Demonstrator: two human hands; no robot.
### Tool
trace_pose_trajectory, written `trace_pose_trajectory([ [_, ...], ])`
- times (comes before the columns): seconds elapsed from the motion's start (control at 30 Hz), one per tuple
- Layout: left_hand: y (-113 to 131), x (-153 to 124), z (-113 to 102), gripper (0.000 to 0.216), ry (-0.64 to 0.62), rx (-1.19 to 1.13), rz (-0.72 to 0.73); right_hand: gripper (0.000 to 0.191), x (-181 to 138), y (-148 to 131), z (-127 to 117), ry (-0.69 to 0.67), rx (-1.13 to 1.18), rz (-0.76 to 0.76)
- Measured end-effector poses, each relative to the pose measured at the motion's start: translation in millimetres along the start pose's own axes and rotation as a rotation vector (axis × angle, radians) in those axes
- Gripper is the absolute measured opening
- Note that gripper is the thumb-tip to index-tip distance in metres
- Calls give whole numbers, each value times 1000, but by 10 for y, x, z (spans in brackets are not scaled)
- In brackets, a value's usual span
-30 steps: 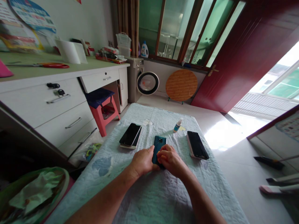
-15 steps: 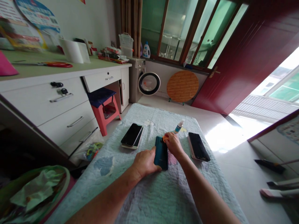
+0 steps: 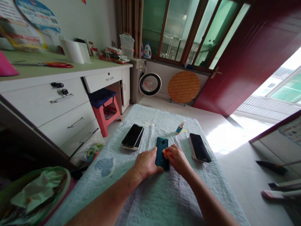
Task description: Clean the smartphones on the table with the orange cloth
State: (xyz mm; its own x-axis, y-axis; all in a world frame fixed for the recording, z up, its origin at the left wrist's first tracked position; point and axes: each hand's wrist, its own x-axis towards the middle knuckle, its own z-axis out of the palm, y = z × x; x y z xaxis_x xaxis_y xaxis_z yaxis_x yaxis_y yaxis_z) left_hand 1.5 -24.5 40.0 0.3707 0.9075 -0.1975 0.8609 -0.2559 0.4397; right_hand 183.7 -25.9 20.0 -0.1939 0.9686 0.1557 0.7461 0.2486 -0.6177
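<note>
A teal smartphone (image 3: 161, 145) lies back up on the quilted cloth (image 3: 150, 197), its square camera block at the far end. My left hand (image 3: 146, 162) grips the phone along its left side and near end. Bunched in the fingers of my right hand (image 3: 178, 158) is an orange cloth (image 3: 166, 153), pressed on the right part of the phone's back. Beyond stands a small spray bottle (image 3: 180, 127) with a white top. Two stacked phones (image 3: 133, 136) lie to the left, the upper one black. To the right is another stack of phones (image 3: 200, 147), black screen on top.
A green-rimmed bin (image 3: 68, 180) with crumpled paper stands at lower left. White drawers (image 3: 58, 110) and a red stool (image 3: 105, 113) line the left side. A washing machine (image 3: 138, 80) has its round door open. Brushes (image 3: 270, 168) lie on the floor at right.
My right hand has slid the orange cloth from the camera end down towards the middle of the phone's back. The left hand keeps its hold.
</note>
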Motion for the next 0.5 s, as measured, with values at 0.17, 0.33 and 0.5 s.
trace_pose_trajectory([
  [0.17, -8, 3, 16, 80, 2, 12, -2, 17, -314, -156, -73, -128, 76, -13],
  [0.33, -6, 4, 18, 81, -2, 23, 7, 16, -322, -172, -130, -167, 44, -36],
  [0.5, 4, -1, -21, 70, -19, 20, 14, 14, 86, 64, -92, -15, -60, 12],
])
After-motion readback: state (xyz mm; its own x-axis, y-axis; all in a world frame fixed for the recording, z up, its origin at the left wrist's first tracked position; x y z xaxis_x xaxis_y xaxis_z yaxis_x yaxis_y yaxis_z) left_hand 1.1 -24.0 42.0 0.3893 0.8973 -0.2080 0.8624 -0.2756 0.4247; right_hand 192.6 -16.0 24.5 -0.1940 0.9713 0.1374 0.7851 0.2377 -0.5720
